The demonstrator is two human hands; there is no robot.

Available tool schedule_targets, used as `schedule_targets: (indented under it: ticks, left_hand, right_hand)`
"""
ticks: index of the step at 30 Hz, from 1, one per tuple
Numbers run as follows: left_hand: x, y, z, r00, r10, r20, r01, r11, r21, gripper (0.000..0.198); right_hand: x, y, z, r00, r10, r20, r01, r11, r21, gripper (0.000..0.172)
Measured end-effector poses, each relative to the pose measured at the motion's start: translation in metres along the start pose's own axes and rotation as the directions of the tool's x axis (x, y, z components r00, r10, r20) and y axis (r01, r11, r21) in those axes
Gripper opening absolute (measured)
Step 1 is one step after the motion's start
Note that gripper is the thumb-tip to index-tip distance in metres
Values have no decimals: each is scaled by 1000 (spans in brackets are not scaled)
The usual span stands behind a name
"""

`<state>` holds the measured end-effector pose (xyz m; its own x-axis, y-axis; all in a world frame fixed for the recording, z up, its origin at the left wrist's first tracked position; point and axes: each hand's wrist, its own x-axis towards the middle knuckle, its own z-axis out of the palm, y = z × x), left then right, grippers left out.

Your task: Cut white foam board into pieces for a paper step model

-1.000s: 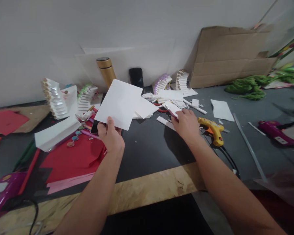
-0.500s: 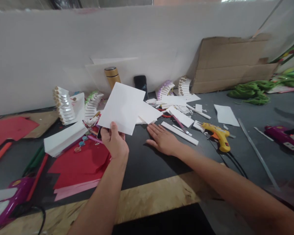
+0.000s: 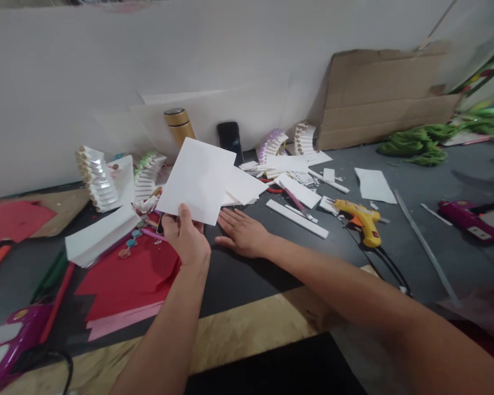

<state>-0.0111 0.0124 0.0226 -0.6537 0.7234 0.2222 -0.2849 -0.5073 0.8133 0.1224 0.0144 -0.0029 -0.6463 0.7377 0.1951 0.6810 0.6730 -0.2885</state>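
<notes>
A white square sheet point(image 3: 198, 180) is pinched at its lower edge by my left hand point(image 3: 187, 237), thumb on top, and is held above the table. Flat on the dark tabletop point(image 3: 247, 280) lies my right hand point(image 3: 242, 233), palm down with fingers spread and nothing in it. Its fingertips are just right of the sheet's lower corner. More white pieces point(image 3: 247, 186) lie behind the held sheet, partly hidden by it. Right of my right hand is a white strip point(image 3: 297, 218), with a purple-handled cutter point(image 3: 294, 198) beyond it.
A yellow glue gun point(image 3: 364, 222) lies at the right, its cable running forward. Red sheets point(image 3: 132, 269) are at the left. Along the wall stand a gold bottle point(image 3: 180, 127), a black phone point(image 3: 229, 140) and cardboard point(image 3: 387, 101). Purple glue guns point(image 3: 473, 219) sit at both sides.
My right hand has slid left along the table, closer to the held sheet. My left hand still holds the sheet; the whole view has shifted slightly.
</notes>
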Motion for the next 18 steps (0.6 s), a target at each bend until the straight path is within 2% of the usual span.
schedule_targets:
  ticks: [5, 9, 11, 13, 14, 15, 17, 18]
  left_hand:
    - [-4, 1, 2, 999, -29, 14, 29, 1000, -2, 34]
    - [-14, 3, 6, 997, -73, 37, 74, 997, -21, 36]
    - [-20, 3, 8, 992, -107, 62, 109, 994, -33, 37]
    - [-26, 3, 10, 986, -142, 91, 146, 988, -43, 38]
    - [-29, 3, 11, 979, -167, 113, 173, 984, -50, 38]
    - [-33, 3, 12, 969, -201, 142, 211, 976, -58, 39]
    - [-38, 2, 14, 929, -291, 227, 313, 948, -64, 43]
    - [-40, 1, 14, 898, -338, 283, 367, 928, -55, 46]
  right_hand:
    - [-50, 32, -13, 990, 122, -67, -125, 991, -39, 72]
    - [-81, 45, -32, 950, 289, -116, -291, 957, -3, 65]
    - [-81, 43, -45, 917, 341, -206, -329, 940, 89, 57]
    - [-70, 35, -57, 856, 416, -307, -331, 897, 293, 51]
    - [-62, 31, -61, 817, 479, -320, -317, 838, 445, 49]
    - [-53, 26, -64, 789, 544, -285, -280, 732, 621, 47]
    - [-38, 21, -65, 794, 591, -142, -137, 401, 906, 42]
    - [-34, 21, -63, 803, 589, -87, -63, 230, 971, 40]
